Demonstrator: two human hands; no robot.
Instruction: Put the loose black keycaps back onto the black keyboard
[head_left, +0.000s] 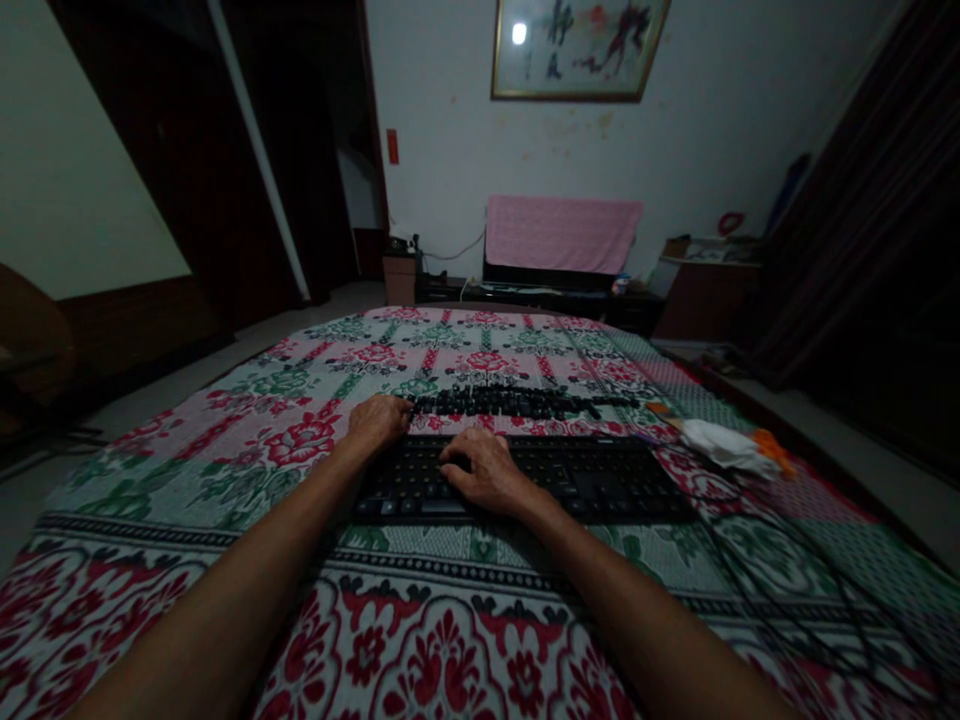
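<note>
A black keyboard [600, 480] lies on a surface covered by a red and green floral cloth [225, 470]. Just beyond it runs a row of loose black keycaps [517, 402]. My left hand [379, 420] rests at the keyboard's far left corner, by the left end of that row. Its fingers are curled under and hide anything in them. My right hand [484, 470] lies on the left half of the keyboard, fingers bent and pinched together over the keys. The dim light hides what the fingertips grip.
A crumpled white cloth [720, 445] with an orange item [769, 445] lies right of the keyboard. Dark cables [787, 560] trail over the cloth at the right. Beyond stand a low cabinet with a pink-draped object [562, 232] and a framed picture [577, 45].
</note>
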